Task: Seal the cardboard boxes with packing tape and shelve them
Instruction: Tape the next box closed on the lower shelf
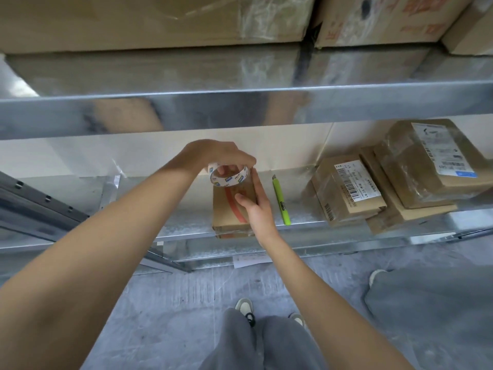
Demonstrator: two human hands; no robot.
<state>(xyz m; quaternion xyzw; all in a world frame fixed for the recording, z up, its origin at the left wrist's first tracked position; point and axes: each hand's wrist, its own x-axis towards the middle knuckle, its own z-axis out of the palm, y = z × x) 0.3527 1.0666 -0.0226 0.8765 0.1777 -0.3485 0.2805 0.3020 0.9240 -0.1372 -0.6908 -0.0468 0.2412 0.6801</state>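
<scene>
Grey concrete floor below, galvanised metal shelf [186, 225] ahead. Right hand [257, 209] lies flat, steadying the small brown cardboard box [229, 212] at the shelf's front edge; left hand [221, 156] grips the clear packing-tape roll [230, 177] above the box's far end. Best to draw tape straight along the seam.

Storeroom: metal shelving [240, 102] stacked with parcels [349, 193]

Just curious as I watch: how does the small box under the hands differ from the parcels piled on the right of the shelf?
The small box lies alone, while the parcels are stacked on one another. The small box shows a red stripe and no label; the parcels carry white printed labels. The right hand rests on the small box and the left hand holds a tape roll above it; nobody touches the parcels. All are brown cardboard on one metal shelf.
</scene>
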